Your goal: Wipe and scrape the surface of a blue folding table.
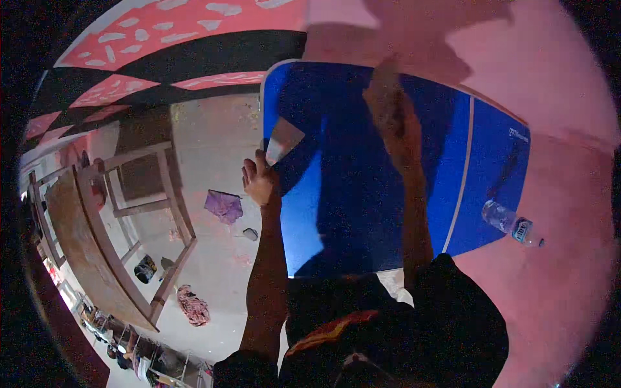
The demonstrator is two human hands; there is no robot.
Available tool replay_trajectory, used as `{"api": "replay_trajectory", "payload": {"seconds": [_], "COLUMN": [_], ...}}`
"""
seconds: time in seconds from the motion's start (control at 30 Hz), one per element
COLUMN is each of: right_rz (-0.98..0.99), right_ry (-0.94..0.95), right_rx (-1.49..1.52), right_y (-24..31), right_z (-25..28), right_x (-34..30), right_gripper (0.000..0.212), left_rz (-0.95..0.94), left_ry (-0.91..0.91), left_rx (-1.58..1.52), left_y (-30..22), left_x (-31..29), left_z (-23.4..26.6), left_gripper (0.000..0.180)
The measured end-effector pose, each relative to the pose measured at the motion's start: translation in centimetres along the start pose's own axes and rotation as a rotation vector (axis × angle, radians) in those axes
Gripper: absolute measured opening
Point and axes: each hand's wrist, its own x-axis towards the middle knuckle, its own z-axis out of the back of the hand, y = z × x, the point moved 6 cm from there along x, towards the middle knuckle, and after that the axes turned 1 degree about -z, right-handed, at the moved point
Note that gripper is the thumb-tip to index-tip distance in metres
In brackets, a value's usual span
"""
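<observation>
My left hand (pixel 260 184) is closed on the lower corner of a flat, pale four-sided piece (pixel 284 141), like a card or thin plate. It holds this over the left edge of a blue tabletop (pixel 362 213) with pale trim and a pale line across its right part. Above the far middle of the blue surface, my right hand (pixel 396 123) reaches forward. Motion and dim light smear its fingers, so whether it holds anything does not show.
A clear plastic bottle (pixel 511 223) is at the tabletop's right end. Pink wall (pixel 569 194) borders that side. On the left are a wooden bench (pixel 97 252), a purple cloth (pixel 224 206) and a pinkish rag bundle (pixel 193 305). Black-and-pink patterned panels (pixel 162 58) stand at the far left.
</observation>
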Motion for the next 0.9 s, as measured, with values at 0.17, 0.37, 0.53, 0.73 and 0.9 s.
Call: {"api": "replay_trajectory", "payload": {"seconds": [0.17, 0.37, 0.53, 0.73, 0.9], "right_rz": [0.399, 0.521, 0.629, 0.667, 0.702], "right_ry": [0.491, 0.489, 0.439, 0.089, -0.778], "right_rx": [-0.520, -0.850, -0.928, -2.238, -4.244], "right_y": [-0.7, -2.1, -0.8, 1.9, 5.6], "right_z": [-8.6, -12.3, -12.9, -8.9, -7.4], "right_x": [-3.6, -3.6, -2.6, -0.3, 1.4], "right_gripper": [0.051, 0.049, 0.054, 0.066, 0.079], "left_rz": [0.021, 0.053, 0.024, 0.004, 0.085], "left_ry": [0.015, 0.117, 0.069, 0.035, 0.096], "left_rx": [0.009, 0.027, 0.044, 0.012, -0.058], "left_y": [0.4, 0.6, 0.5, 0.4, 0.5], "left_x": [-0.1, -0.2, 0.0, 0.2, 0.5], "left_z": [-0.1, -0.9, -0.9, -0.9, -1.0], "left_gripper": [0.030, 0.035, 0.031, 0.034, 0.037]}}
